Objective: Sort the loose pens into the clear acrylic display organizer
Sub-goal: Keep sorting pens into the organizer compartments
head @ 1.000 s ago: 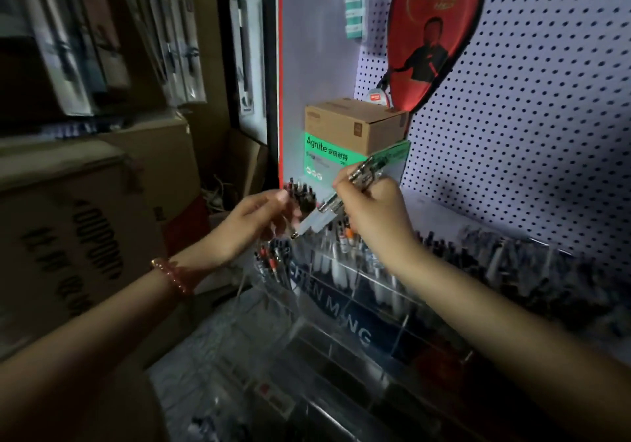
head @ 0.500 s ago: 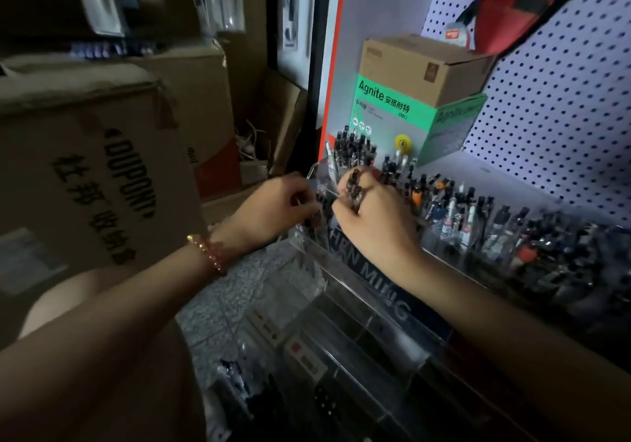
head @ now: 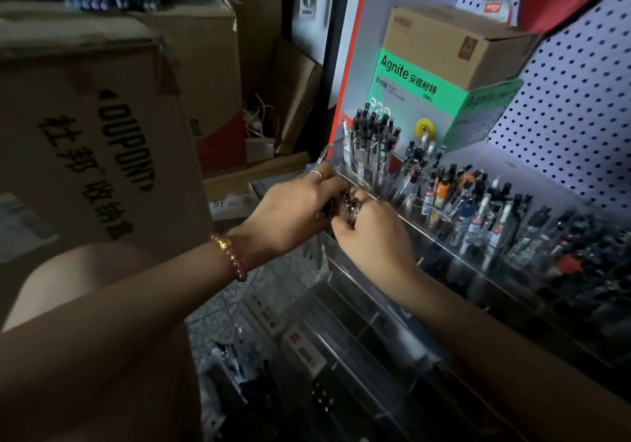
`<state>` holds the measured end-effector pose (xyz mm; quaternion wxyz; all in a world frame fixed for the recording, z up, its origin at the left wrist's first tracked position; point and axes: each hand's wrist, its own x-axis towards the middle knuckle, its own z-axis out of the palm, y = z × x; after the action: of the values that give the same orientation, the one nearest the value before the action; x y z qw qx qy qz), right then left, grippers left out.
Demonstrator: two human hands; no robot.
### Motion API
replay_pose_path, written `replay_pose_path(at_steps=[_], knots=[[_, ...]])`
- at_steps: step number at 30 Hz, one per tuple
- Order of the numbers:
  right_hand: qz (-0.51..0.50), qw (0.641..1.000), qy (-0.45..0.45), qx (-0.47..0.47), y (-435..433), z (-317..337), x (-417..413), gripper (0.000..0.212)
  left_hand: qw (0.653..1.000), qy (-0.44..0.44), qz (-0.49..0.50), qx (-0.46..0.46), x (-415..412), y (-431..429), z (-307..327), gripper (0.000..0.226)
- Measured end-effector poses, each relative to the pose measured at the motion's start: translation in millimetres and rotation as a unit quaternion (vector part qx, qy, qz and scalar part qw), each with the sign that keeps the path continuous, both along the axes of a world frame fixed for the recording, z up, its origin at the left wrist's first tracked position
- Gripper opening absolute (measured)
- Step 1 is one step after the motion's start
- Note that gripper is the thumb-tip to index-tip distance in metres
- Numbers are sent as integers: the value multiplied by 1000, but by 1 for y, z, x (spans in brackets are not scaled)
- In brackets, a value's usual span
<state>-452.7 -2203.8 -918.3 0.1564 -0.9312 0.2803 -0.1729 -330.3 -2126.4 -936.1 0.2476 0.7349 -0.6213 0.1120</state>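
Right hand (head: pixel 370 233) clamped on pen bundle (head: pixel 346 204); left hand (head: pixel 297 209) steadies it over organizer (head: pixel 426 236), likely for slotting.

Light is falling from the upper right, brightening the white pegboard (head: pixel 577 107) and making the green box (head: pixel 440 100) glow. Everything to the left is sinking into gloom: the big cardboard carton (head: pixel 95 141) is sitting dim and brownish, and the top left corner is going almost black. The clear acrylic organizer (head: pixel 345 168) is catching thin glints along its top edge. The pens (head: pixel 372 137) near the centre are showing fairly sharp; those at the far right are smearing into blur. The wide lens is bending and stretching lines towards the edges, and the forearms at the bottom are looking soft and shadowed.
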Motion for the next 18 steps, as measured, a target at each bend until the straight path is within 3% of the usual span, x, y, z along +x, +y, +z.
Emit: replay_pose_path(at_steps=[7, 12, 18], knots=[[-14, 999, 33, 29, -2, -10, 1, 21, 1000, 22, 6, 18, 4, 2, 0, 33], [-2, 998, 27, 59, 2, -11, 1, 46, 996, 76, 55, -6, 5, 6, 2, 39], [-1, 999, 27, 24, 2, -14, -2, 46, 983, 177, 38, -33, 9, 9, 4, 19]])
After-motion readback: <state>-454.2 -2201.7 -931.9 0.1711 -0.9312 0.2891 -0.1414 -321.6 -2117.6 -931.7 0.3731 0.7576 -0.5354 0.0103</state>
